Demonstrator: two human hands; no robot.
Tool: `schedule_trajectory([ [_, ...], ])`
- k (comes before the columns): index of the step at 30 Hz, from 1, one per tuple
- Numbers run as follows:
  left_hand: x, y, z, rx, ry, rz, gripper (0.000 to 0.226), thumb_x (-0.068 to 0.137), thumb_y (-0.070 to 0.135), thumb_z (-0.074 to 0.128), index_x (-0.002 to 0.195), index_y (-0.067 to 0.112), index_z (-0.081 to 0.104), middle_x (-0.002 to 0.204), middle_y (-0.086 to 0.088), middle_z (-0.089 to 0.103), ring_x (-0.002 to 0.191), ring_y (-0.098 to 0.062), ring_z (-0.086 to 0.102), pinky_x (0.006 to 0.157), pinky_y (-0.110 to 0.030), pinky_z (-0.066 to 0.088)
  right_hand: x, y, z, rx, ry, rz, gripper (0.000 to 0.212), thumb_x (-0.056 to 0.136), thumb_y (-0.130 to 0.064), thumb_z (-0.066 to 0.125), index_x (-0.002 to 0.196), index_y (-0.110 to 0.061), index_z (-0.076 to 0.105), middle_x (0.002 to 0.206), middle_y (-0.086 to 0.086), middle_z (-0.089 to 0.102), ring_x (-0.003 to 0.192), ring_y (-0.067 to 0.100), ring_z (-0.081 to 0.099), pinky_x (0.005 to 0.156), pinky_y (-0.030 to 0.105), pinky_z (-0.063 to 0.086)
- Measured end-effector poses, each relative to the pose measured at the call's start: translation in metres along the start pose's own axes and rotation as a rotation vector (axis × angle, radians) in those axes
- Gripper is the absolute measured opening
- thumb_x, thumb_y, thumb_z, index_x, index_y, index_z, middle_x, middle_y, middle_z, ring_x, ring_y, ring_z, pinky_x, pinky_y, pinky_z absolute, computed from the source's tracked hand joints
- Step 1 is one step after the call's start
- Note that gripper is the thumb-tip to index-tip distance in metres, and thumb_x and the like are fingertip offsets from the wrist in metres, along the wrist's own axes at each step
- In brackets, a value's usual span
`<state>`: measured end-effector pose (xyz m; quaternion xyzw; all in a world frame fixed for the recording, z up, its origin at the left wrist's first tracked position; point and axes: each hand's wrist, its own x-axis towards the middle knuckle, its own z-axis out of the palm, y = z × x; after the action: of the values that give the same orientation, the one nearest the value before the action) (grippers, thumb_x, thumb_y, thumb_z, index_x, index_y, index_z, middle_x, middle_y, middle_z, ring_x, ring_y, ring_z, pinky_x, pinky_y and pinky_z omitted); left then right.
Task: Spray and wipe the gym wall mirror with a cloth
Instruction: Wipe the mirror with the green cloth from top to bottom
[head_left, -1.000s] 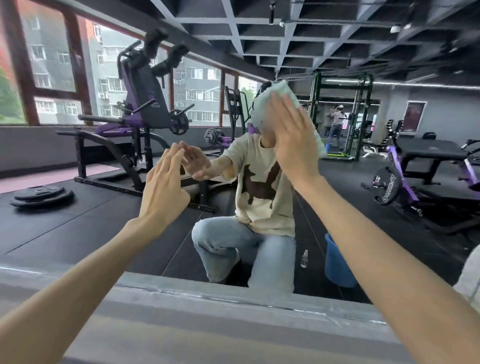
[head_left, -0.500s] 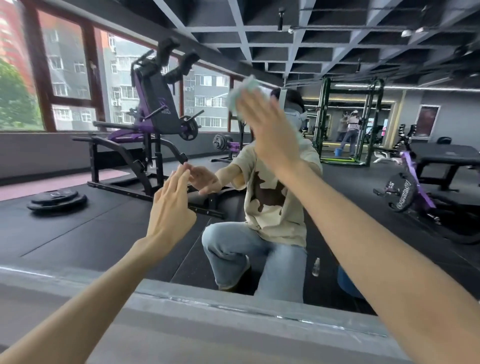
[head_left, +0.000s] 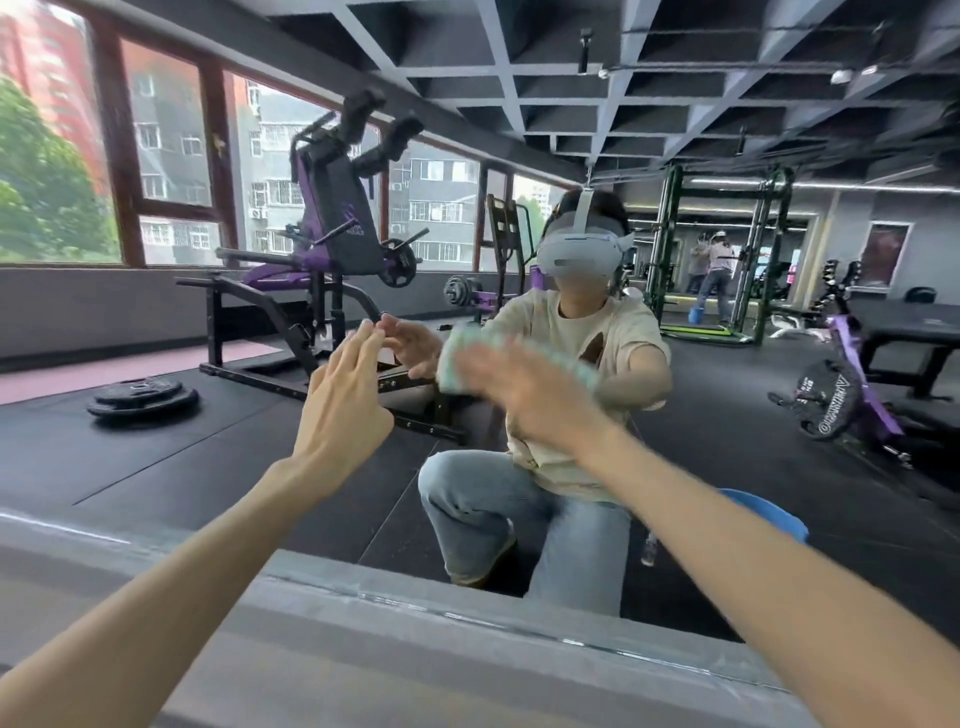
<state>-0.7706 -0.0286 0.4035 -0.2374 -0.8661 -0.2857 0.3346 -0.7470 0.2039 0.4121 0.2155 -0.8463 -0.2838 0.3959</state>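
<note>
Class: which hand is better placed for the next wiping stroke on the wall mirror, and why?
Right. The right hand presses the pale green cloth to the large wall mirror; the left hand is bare, fingers straight.

Right hand (head_left: 524, 387), cloth (head_left: 460, 358) motion-blurred; grip unclear. Blue bucket (head_left: 769, 514) partly hidden behind right forearm (head_left: 717, 540).

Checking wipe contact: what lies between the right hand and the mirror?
The pale green cloth, pressed by the right hand onto the mirror; head view, motion-blurred.
</note>
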Motion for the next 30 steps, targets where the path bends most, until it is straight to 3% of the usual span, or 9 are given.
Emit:
schedule_trajectory([
  [3,0.005,0.002,-0.002,-0.032,0.019,-0.047,0.082,0.071,-0.011,0.047,0.147,0.011,0.025,0.157,-0.004,0.014,0.144,-0.02,0.012,0.114,-0.038,0.015,0.051,0.056,-0.052,-0.042,0.172,0.286,0.076,0.084,0.013,0.013,0.151,-0.021,0.023,0.159,-0.001,0.016,0.147,0.017,0.008,0.121,0.037,0.0],
  [6,0.008,0.009,-0.003,-0.074,0.026,-0.045,0.083,0.072,-0.011,0.046,0.147,0.013,0.023,0.157,-0.003,0.014,0.145,-0.019,0.011,0.114,-0.039,0.015,0.082,0.057,-0.064,-0.028,0.32,0.473,0.068,0.089,0.011,0.019,0.148,-0.02,0.032,0.157,0.0,0.024,0.147,0.016,0.014,0.121,0.036,0.004],
  [8,0.008,0.012,-0.004,-0.079,0.038,-0.028,0.082,0.072,-0.011,0.046,0.147,0.013,0.023,0.157,-0.003,0.014,0.144,-0.019,0.011,0.115,-0.037,0.015,0.066,0.015,-0.033,-0.054,0.322,0.408,0.068,0.085,0.009,0.017,0.143,-0.015,0.043,0.152,0.003,0.035,0.142,0.02,0.027,0.12,0.04,0.017],
  [11,0.005,0.011,-0.007,-0.075,0.047,-0.003,0.084,0.07,-0.012,0.047,0.147,0.013,0.023,0.157,-0.002,0.014,0.144,-0.019,0.012,0.115,-0.037,0.015,-0.002,-0.055,0.013,-0.147,0.052,0.067,0.061,0.083,-0.001,0.025,0.136,-0.014,0.053,0.145,0.002,0.046,0.135,0.018,0.042,0.121,0.037,0.003],
  [14,0.005,0.006,-0.008,-0.056,0.027,0.008,0.084,0.07,-0.011,0.046,0.147,0.013,0.023,0.158,-0.002,0.013,0.145,-0.017,0.009,0.115,-0.037,0.014,-0.024,-0.04,0.014,-0.108,-0.07,-0.072,0.055,0.084,-0.005,0.032,0.129,-0.017,0.061,0.14,-0.002,0.052,0.129,0.016,0.049,0.116,0.036,0.015],
  [17,0.01,0.005,-0.01,-0.042,0.023,-0.012,0.083,0.071,-0.011,0.047,0.147,0.011,0.023,0.158,-0.003,0.014,0.145,-0.018,0.009,0.116,-0.037,0.014,0.021,0.015,-0.022,-0.092,0.123,0.109,0.066,0.082,0.007,0.02,0.136,-0.014,0.052,0.145,0.004,0.047,0.135,0.022,0.041,0.116,0.041,0.024],
  [22,0.014,0.015,-0.008,-0.061,0.007,0.006,0.081,0.074,-0.008,0.05,0.148,0.011,0.022,0.157,-0.004,0.014,0.145,-0.019,0.01,0.116,-0.038,0.015,0.06,0.02,-0.035,-0.04,0.237,0.434,0.07,0.086,-0.002,0.002,0.146,-0.015,0.037,0.154,0.002,0.031,0.144,0.017,0.022,0.12,0.03,-0.003],
  [27,0.005,0.018,0.002,-0.051,-0.01,0.016,0.082,0.072,-0.01,0.047,0.147,0.012,0.024,0.157,-0.004,0.014,0.145,-0.019,0.01,0.115,-0.036,0.013,-0.042,-0.07,0.022,0.013,-0.074,0.017,0.056,0.083,-0.005,0.03,0.126,-0.016,0.063,0.135,-0.003,0.057,0.125,0.014,0.052,0.118,0.031,0.015],
  [30,-0.004,0.02,0.011,-0.042,-0.031,0.035,0.083,0.07,-0.012,0.046,0.146,0.011,0.025,0.157,-0.002,0.014,0.144,-0.018,0.011,0.114,-0.036,0.013,-0.049,-0.041,0.012,0.033,-0.044,-0.077,0.059,0.078,0.002,0.033,0.129,-0.013,0.06,0.138,0.0,0.054,0.129,0.016,0.049,0.112,0.035,0.023],
])
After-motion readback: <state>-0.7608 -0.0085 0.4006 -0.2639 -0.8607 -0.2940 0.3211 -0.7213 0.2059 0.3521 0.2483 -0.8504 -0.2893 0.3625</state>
